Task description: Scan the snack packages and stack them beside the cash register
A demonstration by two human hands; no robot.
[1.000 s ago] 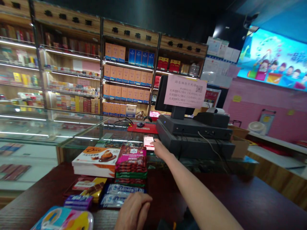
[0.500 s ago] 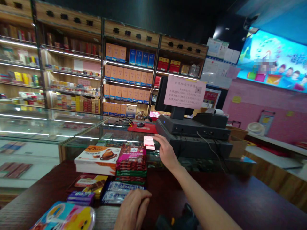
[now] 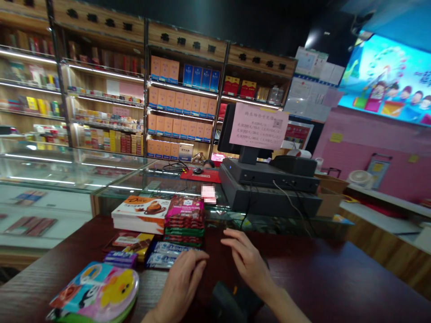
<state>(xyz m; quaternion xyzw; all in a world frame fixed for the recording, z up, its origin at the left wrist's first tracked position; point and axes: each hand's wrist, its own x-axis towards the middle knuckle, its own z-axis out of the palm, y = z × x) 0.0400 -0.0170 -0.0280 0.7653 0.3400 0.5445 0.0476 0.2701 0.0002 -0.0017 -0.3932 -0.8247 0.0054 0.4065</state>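
Note:
My left hand (image 3: 180, 285) is open over the dark table, holding nothing that I can see, its fingers loosely bent beside two blue-and-white wrapped bars (image 3: 163, 255). To the right, my right hand (image 3: 247, 260) hovers open, fingers stretched leftward. Between my wrists is a dark object (image 3: 229, 298) with a small orange spot, its kind unclear. Behind the bars stand a stack of chocolate packs (image 3: 185, 213) with a magenta one on top and white Dove chocolate boxes (image 3: 139, 213). Nearer are a yellow chocolate pack (image 3: 143, 246), a purple pack (image 3: 119, 259) and colourful cartoon packages (image 3: 97, 287).
On the glass counter beyond lie a phone-like lit white item (image 3: 208, 194), a red mat (image 3: 205, 176) and a mouse (image 3: 197, 171). A dark cash register (image 3: 269, 179) bears a pink paper sign (image 3: 257, 125). Lit shelves (image 3: 182, 107) of boxed goods line the back.
My right hand has drawn back from the lit white item on the glass counter towards me, over the dark table. My left hand stays near the blue-and-white bars. The view has shifted slightly.

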